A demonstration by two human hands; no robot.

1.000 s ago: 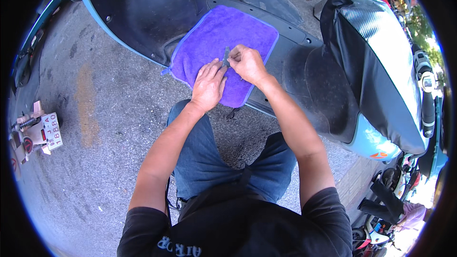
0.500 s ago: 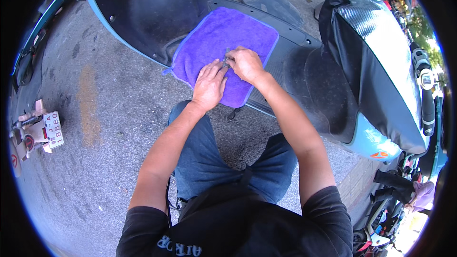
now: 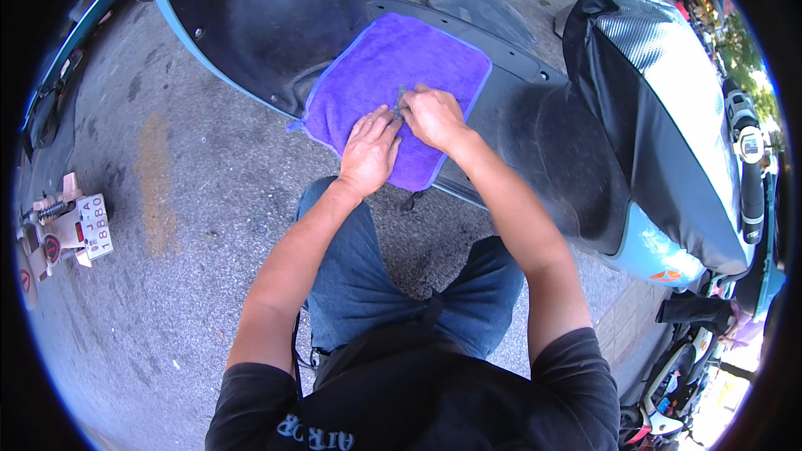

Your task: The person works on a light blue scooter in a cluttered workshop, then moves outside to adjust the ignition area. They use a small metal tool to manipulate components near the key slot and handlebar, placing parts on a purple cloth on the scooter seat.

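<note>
A purple cloth point(image 3: 393, 58) with a pale blue edge lies spread over the dark footboard point(image 3: 510, 71) of a scooter. Above the middle of it, my two hands meet at a small greyish part point(image 3: 402, 93) of a kind I cannot make out. My right hand point(image 3: 433, 117) is closed, pinching this part between thumb and fingers. My left hand point(image 3: 370, 149) rests low on the cloth, back upward, its fingertips closed against the part's near end. Fingers cover most of the part.
To the right rises the scooter's seat point(image 3: 660, 83) under a black and silver cover. Its dark front shield point(image 3: 276, 25) stands at the upper left. A pink vehicle's rear with a plate point(image 3: 93, 225) is at far left. Other scooters and a person point(image 3: 697, 313) are at lower right.
Both hands stay at the same spot on the cloth, with only a slight shift of the right fingers on the small part. The person at lower right has moved toward the edge.
</note>
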